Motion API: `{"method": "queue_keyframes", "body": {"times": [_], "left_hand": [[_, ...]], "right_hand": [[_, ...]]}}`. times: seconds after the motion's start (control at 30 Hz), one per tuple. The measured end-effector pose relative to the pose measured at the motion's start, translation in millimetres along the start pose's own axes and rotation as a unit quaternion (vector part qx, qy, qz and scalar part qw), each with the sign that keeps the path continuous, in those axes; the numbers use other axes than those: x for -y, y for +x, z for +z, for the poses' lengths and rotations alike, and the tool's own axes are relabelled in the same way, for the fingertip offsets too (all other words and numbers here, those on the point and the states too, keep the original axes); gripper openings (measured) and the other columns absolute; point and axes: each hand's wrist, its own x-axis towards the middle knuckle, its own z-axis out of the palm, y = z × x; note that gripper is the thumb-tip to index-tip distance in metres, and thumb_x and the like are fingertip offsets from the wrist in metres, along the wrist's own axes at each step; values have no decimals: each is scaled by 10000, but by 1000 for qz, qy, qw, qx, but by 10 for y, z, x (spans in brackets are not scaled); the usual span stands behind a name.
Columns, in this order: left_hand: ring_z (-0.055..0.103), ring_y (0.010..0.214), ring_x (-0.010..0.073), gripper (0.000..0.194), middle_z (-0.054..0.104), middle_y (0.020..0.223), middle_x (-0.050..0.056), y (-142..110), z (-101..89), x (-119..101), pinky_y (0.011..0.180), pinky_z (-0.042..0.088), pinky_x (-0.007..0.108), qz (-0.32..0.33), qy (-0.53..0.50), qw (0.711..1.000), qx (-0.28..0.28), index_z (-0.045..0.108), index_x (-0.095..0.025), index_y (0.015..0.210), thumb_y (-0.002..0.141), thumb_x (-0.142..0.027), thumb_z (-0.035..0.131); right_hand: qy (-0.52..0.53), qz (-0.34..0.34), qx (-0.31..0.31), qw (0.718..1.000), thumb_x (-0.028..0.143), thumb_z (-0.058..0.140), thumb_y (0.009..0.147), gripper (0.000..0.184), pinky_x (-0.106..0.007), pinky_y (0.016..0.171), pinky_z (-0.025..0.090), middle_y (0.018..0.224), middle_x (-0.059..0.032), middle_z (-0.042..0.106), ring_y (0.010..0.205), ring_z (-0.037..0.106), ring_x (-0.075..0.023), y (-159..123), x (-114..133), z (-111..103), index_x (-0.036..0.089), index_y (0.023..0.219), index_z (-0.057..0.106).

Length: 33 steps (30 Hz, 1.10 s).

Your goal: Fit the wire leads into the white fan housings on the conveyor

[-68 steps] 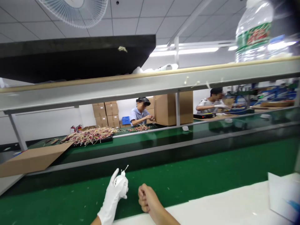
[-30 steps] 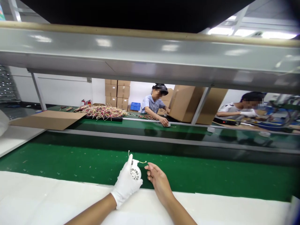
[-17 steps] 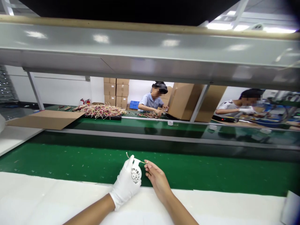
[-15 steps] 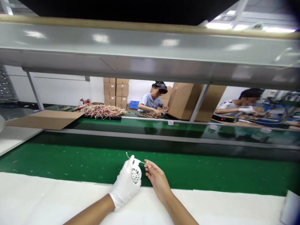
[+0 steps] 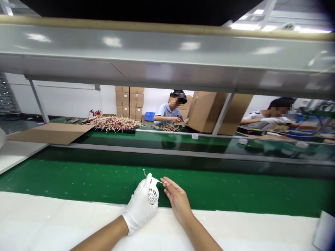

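Now the gloved left hand (image 5: pixel 138 205) clenches one white fan (image 5: pixel 153 196); the bare right hand (image 5: pixel 178 200) touches its wire (image 5: pixel 160 181).

Head-worn camera looks forward and down from above and behind the gloved left hand (image 5: pixel 140 205) and bare right hand (image 5: pixel 178 200), both close, low at centre; beyond the hands, a green conveyor belt (image 5: pixel 78 184) and farther, a grey overhead beam (image 5: pixel 167 59) span the frame.

Gloved left hand (image 5: pixel 139 205) curled closed — bare right hand (image 5: pixel 178 200) just beside it, fingers (image 5: pixel 169 183) extended.
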Motion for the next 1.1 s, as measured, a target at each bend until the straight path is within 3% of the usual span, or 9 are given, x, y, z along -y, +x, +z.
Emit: {"method": "queue_keyframes", "body": {"times": [0.4,0.73,0.9,1.1], "left_hand": [[457,1059,191,748,444,1184,74,5,1,8,879,401,284,-4,18,1000,-5,215,-202,1322,629,-154,492],[461,1049,198,709,459,1171,93,1,-39,-67,884,385,281,10,34,999,10,265,-176,1308,635,-144,485],[463,1045,196,701,470,1155,92,1,-30,-58,881,387,280,20,36,999,11,265,-175,1308,640,-135,476],[478,1022,194,704,469,1147,89,3,-17,-48,874,396,280,2,16,1000,10,289,-173,1296,620,-126,481]], "right_hand": [[-10,-5,-29,1000,262,717,513,220,-236,541,432,717,-36,664,641,528,-149,44,-27,-22,183,718,701],[-26,-3,-19,999,235,671,535,175,-241,559,421,731,-59,672,660,543,-156,24,-16,6,162,692,695],[-14,14,13,1000,185,638,518,143,-231,472,375,625,-61,657,523,471,-117,0,9,34,130,637,695],[1,16,55,998,228,615,561,180,-268,571,436,659,-86,666,571,516,-143,-33,33,34,109,665,701]]}}
